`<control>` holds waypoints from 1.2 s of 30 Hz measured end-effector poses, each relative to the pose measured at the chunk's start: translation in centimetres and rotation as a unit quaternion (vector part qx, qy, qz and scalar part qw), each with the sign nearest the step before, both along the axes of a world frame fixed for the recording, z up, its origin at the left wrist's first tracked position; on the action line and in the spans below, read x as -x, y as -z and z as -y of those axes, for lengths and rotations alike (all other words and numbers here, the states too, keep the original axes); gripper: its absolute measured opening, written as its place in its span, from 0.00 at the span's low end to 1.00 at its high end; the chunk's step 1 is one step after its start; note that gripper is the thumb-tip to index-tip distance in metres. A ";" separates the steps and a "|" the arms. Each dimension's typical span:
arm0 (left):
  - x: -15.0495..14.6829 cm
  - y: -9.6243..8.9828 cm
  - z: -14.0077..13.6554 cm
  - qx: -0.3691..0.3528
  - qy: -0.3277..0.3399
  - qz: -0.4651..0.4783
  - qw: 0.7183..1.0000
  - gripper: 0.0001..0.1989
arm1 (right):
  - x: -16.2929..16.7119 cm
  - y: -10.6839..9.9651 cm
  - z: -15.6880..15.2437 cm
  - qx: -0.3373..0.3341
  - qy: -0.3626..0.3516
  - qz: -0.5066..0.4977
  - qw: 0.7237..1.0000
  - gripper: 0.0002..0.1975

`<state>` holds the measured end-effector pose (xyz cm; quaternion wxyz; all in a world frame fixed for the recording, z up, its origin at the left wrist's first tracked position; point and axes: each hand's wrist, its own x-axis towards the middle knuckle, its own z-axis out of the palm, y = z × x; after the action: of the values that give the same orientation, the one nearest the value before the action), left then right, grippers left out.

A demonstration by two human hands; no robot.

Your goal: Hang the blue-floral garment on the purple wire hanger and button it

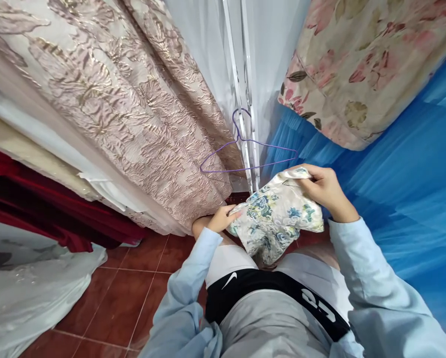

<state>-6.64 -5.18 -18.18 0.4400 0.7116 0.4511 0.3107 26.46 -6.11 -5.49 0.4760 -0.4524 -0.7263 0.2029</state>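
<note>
Between my two hands hangs a small white garment [278,214] printed with blue and green flowers; its exact kind does not show. My left hand [222,218] pinches its left edge. At its upper right corner, my right hand [325,189] grips the cloth between thumb and fingers. The lower part droops in folds over my lap. Just beyond the garment hangs a thin purple clothes hanger [248,144] with nothing on it. Its lower right corner is close to the garment's top edge; whether they touch I cannot tell.
A pink and gold brocade dress [144,114] hangs at the left, with dark red cloth [32,199] beyond it. On the right are a floral cream garment [357,74] and blue tulle [402,199]. White fabric [32,293] trails over the red tile floor [118,298].
</note>
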 end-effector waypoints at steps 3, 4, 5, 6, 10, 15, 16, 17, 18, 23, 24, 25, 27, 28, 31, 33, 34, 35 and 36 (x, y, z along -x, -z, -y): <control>3.3 -0.8 -1.3 -0.065 -0.028 -0.060 0.996 0.17 | -1.3 1.3 -1.0 -0.009 0.045 0.011 0.999 0.12; 4.0 -1.3 -1.5 -0.084 -0.036 -0.073 0.993 0.16 | -1.5 1.8 -1.7 -0.012 0.062 0.009 0.998 0.12; 4.3 -1.8 -1.6 -0.098 -0.044 -0.079 0.991 0.15 | -1.8 2.3 -2.6 -0.020 0.079 0.005 0.997 0.12; 4.4 -2.4 -1.5 -0.105 -0.050 -0.078 0.990 0.15 | -2.1 2.8 -3.8 -0.035 0.099 -0.001 0.995 0.11; 2.1 -4.1 -0.1 -0.075 -0.022 -0.028 0.997 0.17 | -3.2 3.5 -9.5 -0.109 0.166 -0.033 0.980 0.08; 0.0 -5.0 -0.7 -0.147 -0.002 -0.096 0.984 0.18 | -3.6 2.9 -15.5 -0.011 0.088 -0.082 0.993 0.11; 0.4 -4.8 -1.4 -0.172 -0.016 -0.121 0.977 0.17 | -3.5 2.8 -16.0 0.019 0.069 -0.096 0.993 0.13; 1.1 -4.6 -2.4 -0.188 -0.032 -0.147 0.971 0.14 | -3.4 2.7 -16.3 0.050 0.052 -0.112 0.991 0.14; 2.0 -4.3 -3.4 -0.191 -0.049 -0.171 0.965 0.11 | -3.4 2.5 -16.3 0.082 0.037 -0.125 0.988 0.16; 7.1 -3.0 -9.5 -0.122 -0.099 -0.233 0.960 0.09 | -2.9 1.8 -14.5 0.194 -0.017 -0.161 0.968 0.21; 7.7 -3.0 -10.7 -0.113 -0.103 -0.231 0.961 0.10 | -2.7 1.6 -14.2 0.203 -0.027 -0.163 0.965 0.21; 8.1 -3.0 -11.9 -0.108 -0.111 -0.227 0.962 0.10 | -2.4 1.5 -13.9 0.210 -0.036 -0.164 0.963 0.21; 8.2 -3.3 -14.4 -0.100 -0.135 -0.220 0.961 0.08 | -1.9 1.3 -13.7 0.215 -0.049 -0.162 0.962 0.21; 8.1 -3.5 -15.6 -0.097 -0.152 -0.218 0.959 0.07 | -1.6 1.3 -13.6 0.216 -0.053 -0.162 0.961 0.21; 7.3 -3.8 -18.7 -0.086 -0.219 -0.216 0.947 0.06 | -1.3 1.4 -13.5 0.223 -0.057 -0.157 0.960 0.21; 6.8 -3.9 -19.9 -0.082 -0.263 -0.215 0.937 0.09 | -1.4 1.6 -13.3 0.228 -0.057 -0.144 0.961 0.22; 6.6 -3.9 -20.3 -0.082 -0.282 -0.212 0.932 0.13 | -1.4 1.6 -13.2 0.229 -0.059 -0.138 0.962 0.23; 6.5 -3.9 -20.5 -0.083 -0.296 -0.210 0.928 0.17 | -1.5 1.7 -13.1 0.230 -0.061 -0.132 0.962 0.24; 6.5 -4.0 -20.6 -0.087 -0.302 -0.206 0.927 0.21 | -1.5 1.6 -13.0 0.232 -0.064 -0.127 0.962 0.24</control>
<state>-13.09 15.41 -14.17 0.1592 0.6256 0.6966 0.3132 27.98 6.93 -7.12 0.4322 -0.4734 -0.6205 0.4517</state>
